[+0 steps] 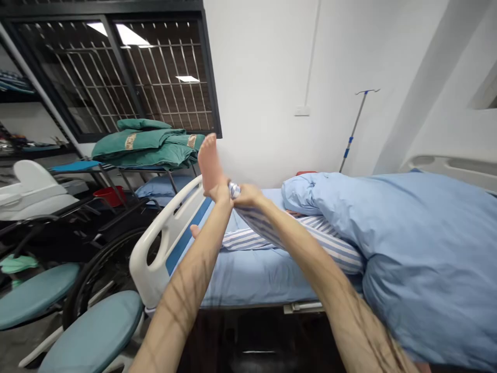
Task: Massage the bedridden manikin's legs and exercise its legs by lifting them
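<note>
Holding bare foot [208,161] above left hand [218,193], right hand [247,196]

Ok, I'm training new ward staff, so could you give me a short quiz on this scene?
1. True or false: the raised bare foot rises above the white bed rail.
2. Which rests on the blue-and-white striped trouser leg: the left hand or the right hand?
3. What colour is the folded cloth stack near the barred window? A green; B red; C white.

Key: 1 true; 2 right hand; 3 A.
</note>
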Demonstrator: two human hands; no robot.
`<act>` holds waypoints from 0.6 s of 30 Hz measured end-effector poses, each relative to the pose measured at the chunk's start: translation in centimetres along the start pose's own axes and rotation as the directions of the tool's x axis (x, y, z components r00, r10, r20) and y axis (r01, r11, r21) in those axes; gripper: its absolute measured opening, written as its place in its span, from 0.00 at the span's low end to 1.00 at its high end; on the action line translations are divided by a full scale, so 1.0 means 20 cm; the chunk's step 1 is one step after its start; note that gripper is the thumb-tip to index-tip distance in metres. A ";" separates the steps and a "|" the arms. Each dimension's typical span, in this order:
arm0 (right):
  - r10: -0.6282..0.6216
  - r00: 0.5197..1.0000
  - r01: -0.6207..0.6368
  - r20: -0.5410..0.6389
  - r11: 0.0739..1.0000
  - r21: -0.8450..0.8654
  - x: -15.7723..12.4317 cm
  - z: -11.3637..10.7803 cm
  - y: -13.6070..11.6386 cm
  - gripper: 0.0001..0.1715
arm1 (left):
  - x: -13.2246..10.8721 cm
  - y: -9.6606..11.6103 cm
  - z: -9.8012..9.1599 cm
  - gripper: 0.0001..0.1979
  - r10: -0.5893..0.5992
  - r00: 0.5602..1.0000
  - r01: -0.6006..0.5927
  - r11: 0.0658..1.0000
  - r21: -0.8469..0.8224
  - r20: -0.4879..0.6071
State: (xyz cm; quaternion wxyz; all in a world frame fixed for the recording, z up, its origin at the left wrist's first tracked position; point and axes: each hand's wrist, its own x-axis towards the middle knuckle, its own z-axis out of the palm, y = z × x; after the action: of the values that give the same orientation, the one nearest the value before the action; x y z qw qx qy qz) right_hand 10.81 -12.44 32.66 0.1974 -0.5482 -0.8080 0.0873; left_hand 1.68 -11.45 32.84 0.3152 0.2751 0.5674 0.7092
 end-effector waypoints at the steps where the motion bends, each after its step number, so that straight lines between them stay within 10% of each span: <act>1: -0.022 0.999 0.023 -0.048 0.999 0.035 -0.02 -0.12 0.04 0.25 | -0.04 0.08 0.09 0.34 -0.004 1.000 0.003 0.997 -0.072 -0.008; 8: 0.038 0.930 0.046 -0.366 0.975 0.218 -0.28 -0.83 0.30 0.21 | -0.52 0.57 0.60 0.40 0.271 0.944 -0.233 0.951 -0.202 0.188; 18: 0.117 0.840 0.086 -0.531 0.936 0.342 -0.62 -1.27 0.57 0.23 | -1.13 0.88 0.82 0.33 0.405 0.802 -0.356 0.914 -0.194 0.439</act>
State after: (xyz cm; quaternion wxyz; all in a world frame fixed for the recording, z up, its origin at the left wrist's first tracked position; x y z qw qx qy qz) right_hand 34.98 -21.32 48.82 0.5122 -0.5124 -0.6854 0.0733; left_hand 26.19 -21.01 52.71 0.3078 0.5304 0.3703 0.6978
